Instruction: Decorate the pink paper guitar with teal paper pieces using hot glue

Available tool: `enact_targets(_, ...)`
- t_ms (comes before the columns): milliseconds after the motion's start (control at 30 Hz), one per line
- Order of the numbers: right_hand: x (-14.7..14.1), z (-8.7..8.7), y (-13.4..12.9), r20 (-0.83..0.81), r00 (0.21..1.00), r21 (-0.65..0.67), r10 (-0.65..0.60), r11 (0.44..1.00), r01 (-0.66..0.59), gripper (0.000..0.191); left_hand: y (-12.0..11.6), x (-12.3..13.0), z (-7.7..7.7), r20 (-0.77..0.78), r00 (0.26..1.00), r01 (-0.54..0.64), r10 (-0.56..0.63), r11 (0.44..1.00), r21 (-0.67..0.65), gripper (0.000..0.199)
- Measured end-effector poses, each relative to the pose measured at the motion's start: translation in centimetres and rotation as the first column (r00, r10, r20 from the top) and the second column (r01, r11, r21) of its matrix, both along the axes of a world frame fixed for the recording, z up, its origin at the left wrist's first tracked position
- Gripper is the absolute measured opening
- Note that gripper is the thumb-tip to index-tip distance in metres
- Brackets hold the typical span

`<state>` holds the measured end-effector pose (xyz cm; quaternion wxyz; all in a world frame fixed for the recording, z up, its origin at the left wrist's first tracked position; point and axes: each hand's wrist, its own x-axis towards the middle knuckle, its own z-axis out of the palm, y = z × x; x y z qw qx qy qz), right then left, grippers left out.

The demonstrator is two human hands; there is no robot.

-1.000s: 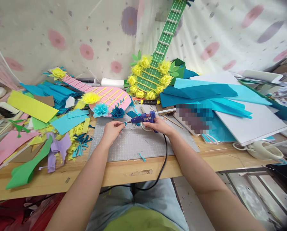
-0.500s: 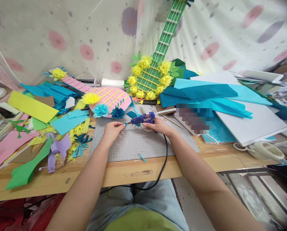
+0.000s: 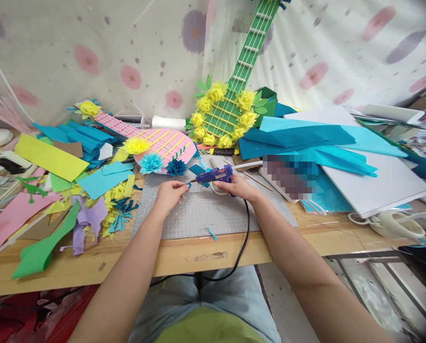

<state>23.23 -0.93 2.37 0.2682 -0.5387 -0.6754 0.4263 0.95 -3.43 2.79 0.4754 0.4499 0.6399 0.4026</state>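
My left hand (image 3: 170, 196) pinches a small blue paper piece (image 3: 189, 186) over the grey cutting mat (image 3: 184, 221). The purple glue gun (image 3: 218, 175) is gripped in my right hand (image 3: 239, 186), its nozzle pointing left and close to the blue piece; whether they touch is too small to tell. A white glue stick (image 3: 247, 164) sticks out of the gun's back. Just behind my hands lies a pink paper guitar (image 3: 182, 143) with yellow and blue paper flowers. White-handled scissors (image 3: 217, 190) lie partly hidden under the gun.
A green paper guitar (image 3: 222, 119) with yellow flowers leans on the curtain. Paper scraps (image 3: 87, 216) cover the left side; blue sheets (image 3: 299, 138) and a white board (image 3: 373, 183) lie right. The gun's black cord (image 3: 247, 238) hangs over the table's front edge (image 3: 184, 262).
The whole view has shifted slightly. My hands keep nearly the same pose, with the glue gun's nozzle still beside the blue piece.
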Motion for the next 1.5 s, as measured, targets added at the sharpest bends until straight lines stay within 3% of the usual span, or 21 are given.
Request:
enact_targets(267,0.0,0.5,-0.2,0.034,0.999,0.003,0.026,1.0,-0.026,0.041,0.4,-0.3,-0.8,0.025,1.0,0.005,-0.006,1.0,0.03,0.017)
enact_targets(500,-0.1,0.5,-0.3,0.048,0.999,0.027,0.016,0.999,-0.017,0.042,0.1,0.0,0.0,0.052,0.999,0.008,-0.009,1.0,0.013,0.016)
enact_targets(900,0.2,-0.2,0.1,-0.019,1.0,0.043,0.019,0.999,-0.019,0.046,0.0,0.1,-0.3,0.035,0.997,0.071,-0.073,0.997,0.037,0.017)
enact_targets(1000,0.4,-0.4,0.4,-0.066,0.996,0.049,-0.06,0.997,0.063,0.05,0.0,0.1,-0.2,0.083,0.994,0.065,-0.067,0.997,0.031,0.019)
enact_targets(1067,0.7,-0.6,0.7,-0.099,0.98,0.106,-0.175,0.977,0.185,0.052,0.0,0.2,-0.3,0.129,0.99,0.048,-0.051,0.999,0.022,0.019)
enact_targets(1233,2.0,-1.4,2.3,-0.059,0.861,0.235,-0.506,0.831,0.504,0.058,0.2,0.4,-0.5,0.184,0.983,0.015,-0.022,0.999,0.037,0.018)
enact_targets(1300,2.4,-1.8,2.9,0.018,0.836,0.261,-0.548,0.81,0.525,0.057,0.2,0.4,-0.6,0.184,0.983,0.005,-0.014,0.999,0.053,0.02)
enact_targets(1500,2.1,-1.7,3.2,0.212,0.842,0.293,-0.496,0.854,0.429,0.053,0.2,0.5,-0.6,0.187,0.982,-0.006,-0.01,0.997,0.082,0.02)
